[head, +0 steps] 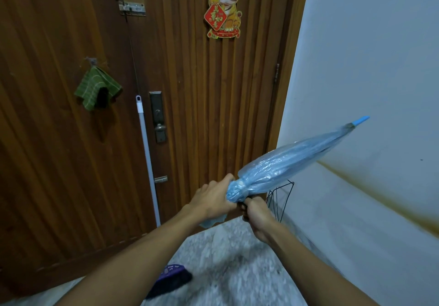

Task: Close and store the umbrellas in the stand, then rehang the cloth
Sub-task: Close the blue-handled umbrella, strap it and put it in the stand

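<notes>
A folded blue umbrella (292, 161) is pointing up toward the wall, the left hand (213, 199) bunching its canopy tight while the right hand (257, 213) is gripping the handle, the wire stand (280, 199) just beyond; the green cloth (97, 88) is hanging on the door (213, 106)

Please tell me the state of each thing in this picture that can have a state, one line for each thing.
Blue umbrella: folded shut, tip up and to the right.
Left hand: grips the bunched canopy.
Right hand: grips the black handle.
Wire umbrella stand: upright by the wall, no umbrella visible inside.
Green cloth: hanging on the door hook.
Door: closed.
Broom: leaning against the door.
</notes>
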